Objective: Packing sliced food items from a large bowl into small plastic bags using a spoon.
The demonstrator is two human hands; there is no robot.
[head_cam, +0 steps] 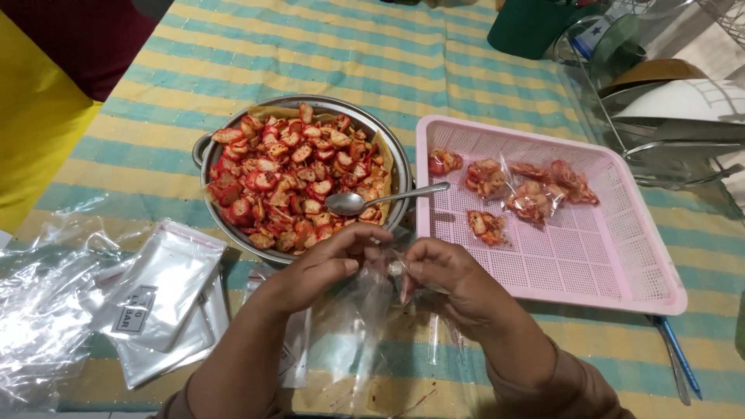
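Note:
My left hand [322,268] and my right hand [450,283] meet just in front of the metal pot, both pinching the top of a small clear plastic bag [365,318] that hangs down between them. The round metal pot [203,151] is full of red, chili-coated chips [287,182]. A metal spoon [372,200] lies across the pot's right rim, bowl resting on the chips. To the right, a pink perforated plastic tray [590,256] holds several small filled bags of chips [528,198].
A stack of flat clear bags [159,299] lies at the left, beside crumpled clear plastic [39,310]. The striped yellow and teal cloth [326,54] covers the table. A blue pen [679,357] lies right of the tray. A dish rack with plates [667,101] stands far right.

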